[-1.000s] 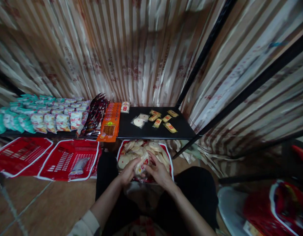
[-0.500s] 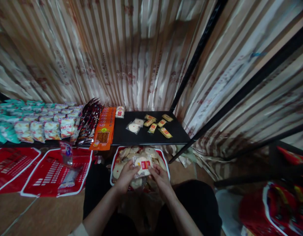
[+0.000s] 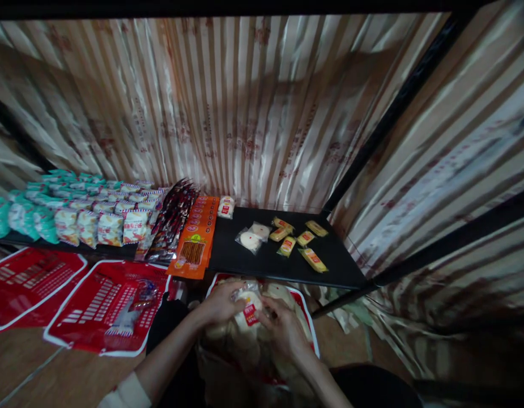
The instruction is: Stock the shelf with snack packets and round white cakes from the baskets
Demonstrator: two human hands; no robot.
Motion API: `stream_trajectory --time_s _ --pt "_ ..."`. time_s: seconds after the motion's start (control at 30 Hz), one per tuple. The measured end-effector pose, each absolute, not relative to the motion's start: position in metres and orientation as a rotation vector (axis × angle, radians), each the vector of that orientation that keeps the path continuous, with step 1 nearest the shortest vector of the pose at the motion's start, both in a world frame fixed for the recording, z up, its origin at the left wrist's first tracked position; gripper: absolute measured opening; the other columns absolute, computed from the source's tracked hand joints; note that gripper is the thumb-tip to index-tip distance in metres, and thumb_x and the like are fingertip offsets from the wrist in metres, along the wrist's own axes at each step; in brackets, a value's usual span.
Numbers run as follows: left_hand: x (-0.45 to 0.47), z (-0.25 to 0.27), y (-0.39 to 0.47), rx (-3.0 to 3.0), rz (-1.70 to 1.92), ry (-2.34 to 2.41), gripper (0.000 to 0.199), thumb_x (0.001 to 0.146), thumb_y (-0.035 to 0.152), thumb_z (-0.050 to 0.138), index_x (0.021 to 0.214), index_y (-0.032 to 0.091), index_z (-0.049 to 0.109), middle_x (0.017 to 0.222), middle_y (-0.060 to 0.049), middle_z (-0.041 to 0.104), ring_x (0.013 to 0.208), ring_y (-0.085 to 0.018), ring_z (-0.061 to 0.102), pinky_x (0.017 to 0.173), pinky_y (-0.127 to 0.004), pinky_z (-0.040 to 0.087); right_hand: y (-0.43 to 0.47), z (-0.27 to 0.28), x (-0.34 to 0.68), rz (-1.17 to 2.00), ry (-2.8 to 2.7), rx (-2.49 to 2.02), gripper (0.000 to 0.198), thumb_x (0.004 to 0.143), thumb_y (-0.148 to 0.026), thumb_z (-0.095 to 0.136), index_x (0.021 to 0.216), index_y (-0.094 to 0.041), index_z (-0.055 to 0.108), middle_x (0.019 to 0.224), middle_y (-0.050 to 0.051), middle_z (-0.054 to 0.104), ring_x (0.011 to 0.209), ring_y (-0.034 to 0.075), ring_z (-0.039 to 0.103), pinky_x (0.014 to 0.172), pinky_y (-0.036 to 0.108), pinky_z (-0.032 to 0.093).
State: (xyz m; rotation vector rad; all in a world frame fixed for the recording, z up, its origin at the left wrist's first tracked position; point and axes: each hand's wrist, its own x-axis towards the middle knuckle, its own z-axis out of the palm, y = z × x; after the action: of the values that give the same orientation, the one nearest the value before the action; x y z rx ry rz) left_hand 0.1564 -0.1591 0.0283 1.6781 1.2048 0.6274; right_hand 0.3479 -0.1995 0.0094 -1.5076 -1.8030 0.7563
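Between my two hands is a clear-wrapped round white cake [image 3: 248,311] with a red label. My left hand [image 3: 221,304] is closed on its left side, with the thumb by the label. On its right edge the fingers of my right hand [image 3: 284,324] are closed too. Both hands are over a red basket with a white rim [image 3: 311,326], heaped with more wrapped pale cakes [image 3: 281,293]. My forearms and the dim light hide part of the heap.
Across the black shelf [image 3: 282,269] lie two wrapped white cakes [image 3: 251,238], several yellow packets [image 3: 306,238], a white packet [image 3: 226,207], an orange snack bag [image 3: 192,249], dark shiny packets [image 3: 170,221] and rows of snack bags [image 3: 111,226]. Red bags [image 3: 87,306] lie below left. Black poles [image 3: 397,113] slant rightward.
My view has shifted, so the shelf appears lower and further right. The cake in my hands has turned from level to tilted, label slanting. Both hands still hold it.
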Motion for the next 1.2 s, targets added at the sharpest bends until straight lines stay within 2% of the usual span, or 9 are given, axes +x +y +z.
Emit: stream_trajectory --time_s 0.13,0.23,0.3,0.4,0.5,0.6,0.77,0.9,1.2 --pt "0.145 0.031 -0.125 1.691 0.707 1.221 0.034 0.070 0.024 0.055 0.103 0.018 0.062 0.088 -0.001 0.067 0.075 -0.015 0.060 0.069 -0.023 0.046 -0.169 0.021 0.332 1.020 -1.671 -1.512 0.023 0.077 -0.039 0.056 0.086 -0.022 0.066 0.077 0.002 0.070 0.069 0.020 0.063 0.063 0.029 0.049" --pt "0.141 0.031 -0.096 1.611 0.813 1.408 0.043 0.073 0.027 0.055 0.115 0.016 0.056 0.085 -0.002 0.066 0.070 -0.014 0.059 0.066 -0.024 0.047 -0.138 0.020 0.319 1.046 -1.576 -1.477 0.021 0.074 -0.041 0.057 0.077 -0.020 0.062 0.066 -0.001 0.065 0.060 0.016 0.059 0.055 0.024 0.045" --pt "0.140 0.033 -0.078 1.565 0.880 1.548 0.046 0.075 0.026 0.054 0.120 0.016 0.053 0.090 -0.004 0.066 0.071 -0.014 0.060 0.068 -0.025 0.048 -0.111 0.014 0.311 1.005 -1.519 -1.460 0.021 0.072 -0.041 0.058 0.074 -0.020 0.060 0.065 -0.001 0.063 0.059 0.015 0.057 0.055 0.024 0.044" --pt "0.139 0.036 -0.055 1.582 0.976 1.727 0.048 0.077 0.019 0.050 0.125 0.013 0.049 0.111 -0.011 0.062 0.094 -0.018 0.061 0.085 -0.031 0.048 -0.066 0.007 0.299 0.906 -1.452 -1.508 0.019 0.071 -0.038 0.059 0.075 -0.020 0.059 0.066 0.000 0.064 0.059 0.015 0.057 0.054 0.024 0.044" --pt "0.141 0.033 -0.038 1.746 1.014 1.835 0.048 0.077 0.014 0.048 0.125 0.008 0.048 0.126 -0.016 0.054 0.117 -0.023 0.051 0.100 -0.037 0.040 -0.022 0.009 0.287 0.841 -1.436 -1.574 0.015 0.073 -0.034 0.058 0.077 -0.020 0.058 0.068 0.000 0.064 0.059 0.015 0.058 0.054 0.024 0.043" --pt "0.146 0.027 -0.024 1.854 1.011 1.847 0.044 0.078 0.012 0.047 0.121 0.009 0.052 0.131 -0.016 0.052 0.126 -0.025 0.043 0.107 -0.041 0.033 0.013 0.016 0.275 0.781 -1.496 -1.673 0.010 0.075 -0.028 0.056 0.079 -0.019 0.058 0.070 0.002 0.065 0.061 0.015 0.059 0.056 0.024 0.043" --pt "0.155 0.021 0.006 1.722 0.870 1.765 0.044 0.081 0.010 0.041 0.123 0.013 0.054 0.135 -0.011 0.050 0.131 -0.022 0.038 0.111 -0.039 0.028 0.055 0.016 0.260 0.615 -1.664 -1.814 0.012 0.079 -0.023 0.054 0.087 -0.016 0.060 0.082 0.007 0.068 0.074 0.019 0.062 0.064 0.026 0.043" --pt "0.159 0.014 0.034 1.625 0.818 1.772 0.044 0.088 0.020 0.035 0.128 0.009 0.049 0.140 -0.014 0.044 0.131 -0.021 0.038 0.111 -0.036 0.028 0.083 0.004 0.253 0.627 -1.694 -1.895 0.016 0.081 -0.024 0.054 0.093 -0.017 0.061 0.090 0.007 0.069 0.082 0.018 0.063 0.068 0.024 0.042" --pt "0.164 0.004 0.065 1.557 0.715 1.806 0.045 0.092 0.027 0.030 0.131 0.010 0.045 0.139 -0.014 0.045 0.130 -0.022 0.039 0.110 -0.034 0.027 0.118 -0.012 0.251 0.649 -1.735 -1.969 0.017 0.083 -0.027 0.052 0.094 -0.020 0.062 0.090 0.004 0.068 0.080 0.015 0.063 0.063 0.022 0.040"
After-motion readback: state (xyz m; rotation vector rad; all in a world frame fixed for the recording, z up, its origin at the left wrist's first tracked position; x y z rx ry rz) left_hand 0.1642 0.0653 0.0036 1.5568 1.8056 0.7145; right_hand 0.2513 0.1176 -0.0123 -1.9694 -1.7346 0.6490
